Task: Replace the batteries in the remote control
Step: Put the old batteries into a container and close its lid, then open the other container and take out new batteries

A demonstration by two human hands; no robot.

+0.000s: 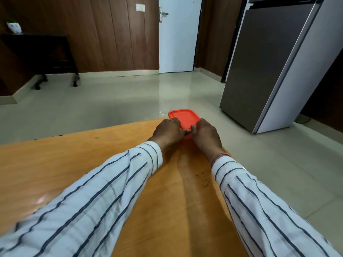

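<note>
Head view: your left hand (169, 131) and right hand (205, 133) grasp the red box (185, 118) at the table's (74, 164) far edge. Remote unseen, maybe inside. A jerky pull on the lid could tip the box off.

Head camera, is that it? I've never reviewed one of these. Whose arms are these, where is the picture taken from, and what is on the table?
There is no machine here. A person wears one wide-angle camera on the head, looking forward and down, so the striped sleeves are that person's own arms. The left hand and right hand both rest on the near edge of an orange box with its lid on, standing at the far edge of the wooden table. Whether they grip it or only touch it is unclear. No remote or batteries show. Behind are a fridge and a white door.
</note>
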